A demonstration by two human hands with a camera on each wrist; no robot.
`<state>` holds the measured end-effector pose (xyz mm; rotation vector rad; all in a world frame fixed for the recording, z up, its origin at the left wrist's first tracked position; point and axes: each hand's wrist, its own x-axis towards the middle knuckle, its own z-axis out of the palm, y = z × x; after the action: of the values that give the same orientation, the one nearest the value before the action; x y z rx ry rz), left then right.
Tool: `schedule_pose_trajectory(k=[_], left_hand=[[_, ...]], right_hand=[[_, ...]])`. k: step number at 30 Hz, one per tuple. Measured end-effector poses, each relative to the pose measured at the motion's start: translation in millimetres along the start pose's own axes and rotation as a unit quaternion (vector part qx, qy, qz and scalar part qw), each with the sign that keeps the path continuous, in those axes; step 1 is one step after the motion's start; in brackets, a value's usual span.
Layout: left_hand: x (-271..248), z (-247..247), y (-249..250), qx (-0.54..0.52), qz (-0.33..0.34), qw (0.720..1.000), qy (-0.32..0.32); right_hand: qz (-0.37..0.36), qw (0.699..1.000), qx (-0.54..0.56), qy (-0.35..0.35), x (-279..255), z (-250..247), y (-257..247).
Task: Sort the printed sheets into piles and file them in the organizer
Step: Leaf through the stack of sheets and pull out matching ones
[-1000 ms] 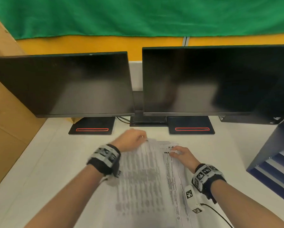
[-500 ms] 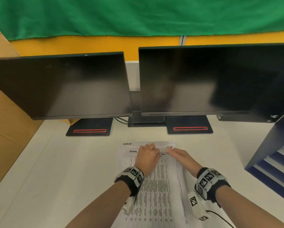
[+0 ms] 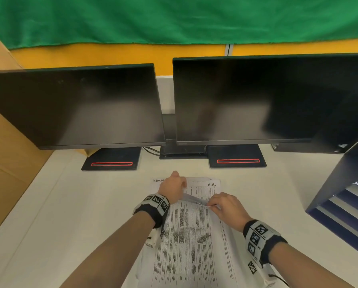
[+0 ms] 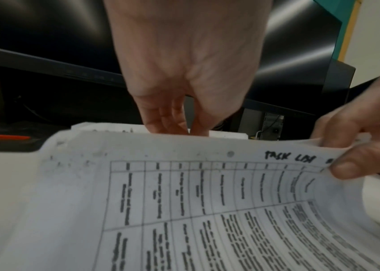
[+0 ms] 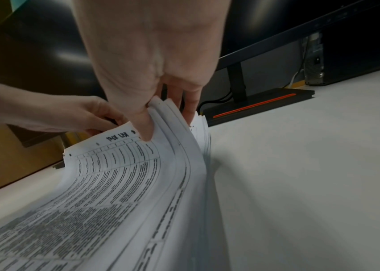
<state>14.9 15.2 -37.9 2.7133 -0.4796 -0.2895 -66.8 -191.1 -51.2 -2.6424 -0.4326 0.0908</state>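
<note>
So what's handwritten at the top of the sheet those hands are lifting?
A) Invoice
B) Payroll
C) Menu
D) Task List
D: the left wrist view shows "Task List" inked above the table on the top sheet, whose corner the right hand pinches while the left hand reaches behind its far edge.

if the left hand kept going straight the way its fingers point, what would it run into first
Probably the black flat base of the left monitor; the left hand points away over the printed sheets towards it, though depth is unclear.
</note>
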Motion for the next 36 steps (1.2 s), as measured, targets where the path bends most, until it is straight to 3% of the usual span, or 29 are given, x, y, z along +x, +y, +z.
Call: schedule_pose_trajectory(k=[9, 18, 21, 24, 27, 31, 36], left_hand=[[6, -11, -4, 0.098, 0.044, 0.994, -0.009], [-13, -1, -16, 0.184, 0.185, 0.965, 0.03], [-17, -5, -15, 0.141, 0.173, 0.974, 0.024], [-14, -9, -17, 0.073, 0.085, 0.992, 0.059], [-8, -12, -20, 0.084, 0.025, 0.995, 0.051], [-9, -13, -17, 0.12, 0.064, 0.989, 0.055], [-18, -9, -22, 0.18, 0.159, 0.969, 0.058]], right_hand=[[0.014, 1.0, 0.005, 0.009, 1, -4, -10], [0.051, 0.998, -0.012, 0.032, 1, 3, -14], [0.039, 0.998, -0.022, 0.036, 1, 5, -12], [0.027, 0.999, -0.03, 0.033, 1, 6, -12], [0.017, 0.998, -0.05, 0.047, 0, 5, -13], [0.025, 0.987, -0.141, 0.066, 0, -1, -17], [0.036, 0.979, -0.183, 0.08, -2, -3, -20]])
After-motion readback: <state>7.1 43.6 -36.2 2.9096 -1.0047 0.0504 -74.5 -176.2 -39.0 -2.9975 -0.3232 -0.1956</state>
